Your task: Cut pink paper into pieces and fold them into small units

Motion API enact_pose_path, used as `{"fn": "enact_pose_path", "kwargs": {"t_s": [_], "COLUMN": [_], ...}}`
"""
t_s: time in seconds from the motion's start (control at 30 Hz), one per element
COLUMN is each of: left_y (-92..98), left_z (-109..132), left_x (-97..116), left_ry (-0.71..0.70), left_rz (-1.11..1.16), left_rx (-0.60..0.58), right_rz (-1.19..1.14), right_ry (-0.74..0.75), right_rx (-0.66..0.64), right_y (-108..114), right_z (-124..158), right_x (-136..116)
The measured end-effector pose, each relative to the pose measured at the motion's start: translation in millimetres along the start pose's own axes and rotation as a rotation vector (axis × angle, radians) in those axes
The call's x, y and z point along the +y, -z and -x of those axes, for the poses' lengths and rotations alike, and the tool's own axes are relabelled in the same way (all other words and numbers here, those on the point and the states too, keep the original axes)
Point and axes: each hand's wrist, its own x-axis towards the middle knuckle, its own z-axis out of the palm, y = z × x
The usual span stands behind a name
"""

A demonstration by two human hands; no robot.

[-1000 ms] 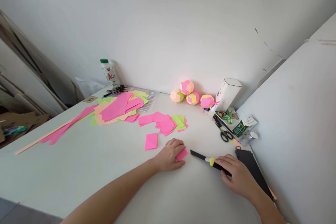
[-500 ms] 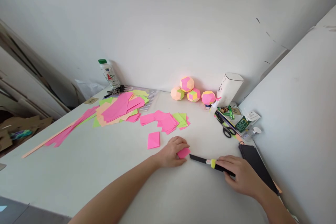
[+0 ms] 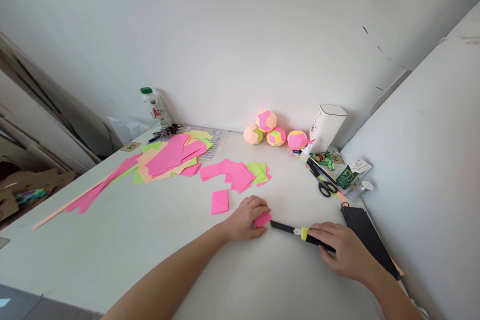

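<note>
My left hand point(image 3: 247, 217) rests on the table with its fingers closed round a small pink piece of folded paper point(image 3: 263, 219), partly hidden under them. My right hand point(image 3: 339, 247) grips a black utility knife point(image 3: 313, 238) with a yellow slider; its dark blade points left, and the tip is at or very near the paper's right edge. A second pink folded paper point(image 3: 219, 202) lies just beyond my left wrist. Further back, several pink sheets point(image 3: 240, 175) overlap beside some green ones point(image 3: 258, 172).
A heap of coloured paper point(image 3: 165, 157) and long strips point(image 3: 101, 187) spread across the left. Several paper polyhedra point(image 3: 266, 121) stand by the wall. Scissors point(image 3: 327, 188), a white container point(image 3: 327, 127) and a black case point(image 3: 371, 240) line the right side. A bottle point(image 3: 157, 110) stands back left.
The view has tilted very slightly. Both hands, the paper and the knife stay in practically the same place.
</note>
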Motion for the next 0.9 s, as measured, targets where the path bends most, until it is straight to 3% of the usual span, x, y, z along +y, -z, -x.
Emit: {"fn": "enact_pose_path", "kwargs": {"t_s": [0.63, 0.9], "left_y": [3.3, 3.1], "left_z": [-0.3, -1.9], "left_x": [6.3, 5.8], "left_ry": [-0.010, -0.037], "left_rz": [-0.029, 0.012], "left_rx": [-0.002, 0.051], "right_rz": [0.025, 0.034], "right_ry": [0.018, 0.034], "right_rx": [0.024, 0.079], "right_y": [-1.6, -4.3], "right_z": [0.1, 1.3], "right_x": [1.1, 2.5]}}
